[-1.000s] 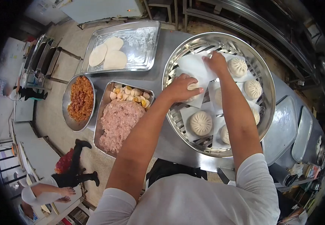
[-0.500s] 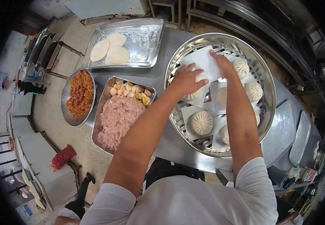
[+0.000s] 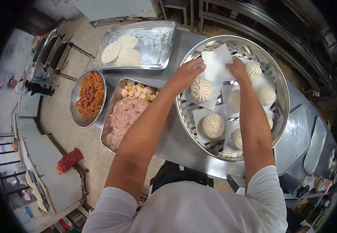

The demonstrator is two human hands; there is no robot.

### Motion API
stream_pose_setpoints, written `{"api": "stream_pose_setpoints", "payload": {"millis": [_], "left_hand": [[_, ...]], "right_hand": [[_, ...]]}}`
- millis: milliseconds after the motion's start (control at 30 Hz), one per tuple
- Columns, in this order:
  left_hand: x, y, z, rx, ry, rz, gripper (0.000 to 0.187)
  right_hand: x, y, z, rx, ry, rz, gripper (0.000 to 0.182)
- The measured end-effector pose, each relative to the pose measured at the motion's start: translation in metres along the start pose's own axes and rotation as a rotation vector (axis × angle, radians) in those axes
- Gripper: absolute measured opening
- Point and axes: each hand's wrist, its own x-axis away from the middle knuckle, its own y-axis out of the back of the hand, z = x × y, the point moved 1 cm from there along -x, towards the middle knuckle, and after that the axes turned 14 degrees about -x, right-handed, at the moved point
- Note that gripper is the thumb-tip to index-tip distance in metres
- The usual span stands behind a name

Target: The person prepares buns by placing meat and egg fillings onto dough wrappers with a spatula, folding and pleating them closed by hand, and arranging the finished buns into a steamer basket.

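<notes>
Both hands are at a blank square of white paper (image 3: 216, 58) in the upper part of a round metal steamer tray (image 3: 280, 116). My left hand (image 3: 187, 76) has thumb and fingers closed at the paper's left edge. At its right edge, my right hand (image 3: 238, 70) pinches the sheet. Just below the left hand sits a pleated bun (image 3: 201, 90) on its own paper. Lower down lies another pleated bun (image 3: 213, 126). More buns on papers, such as one bun (image 3: 253, 70) at the right, surround my right forearm, which partly hides some of them.
A rectangular tray (image 3: 164, 42) holds several flat dough rounds (image 3: 128, 57). Left of the steamer stand a pan of pinkish minced filling (image 3: 127, 118) with egg pieces (image 3: 139, 91) and a bowl of orange-brown filling (image 3: 89, 95). Flat metal trays (image 3: 293, 136) lie at the right. A person (image 3: 24, 87) stands far left.
My left hand has drawn back left from over the bun, which now shows fully, to the blank paper's left edge. My right hand stays at its right edge. The view has shifted slightly.
</notes>
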Motion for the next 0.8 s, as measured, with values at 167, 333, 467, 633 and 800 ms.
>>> {"api": "stream_pose_setpoints", "payload": {"millis": [167, 333, 467, 633, 800], "left_hand": [[0.028, 0.012, -0.01, 0.335, 0.117, 0.029, 0.055], [0.044, 0.027, -0.019, 0.662, 0.105, -0.1, 0.068], [0.051, 0.04, -0.034, 0.803, -0.035, -0.168, 0.087], [0.085, 0.07, -0.044, 0.955, -0.275, -0.1, 0.086], [0.11, 0.101, -0.018, 0.695, -0.201, -0.015, 0.046]], "right_hand": [[0.033, 0.014, 0.046, -0.464, -0.045, -0.056, 0.039], [0.067, 0.025, 0.113, -0.786, 0.034, -0.044, 0.04], [0.102, 0.013, 0.143, -1.046, 0.141, 0.063, 0.039], [0.138, -0.044, 0.157, -0.947, 0.097, 0.047, 0.042], [0.173, -0.106, 0.176, -0.894, 0.057, 0.015, 0.047]]}}
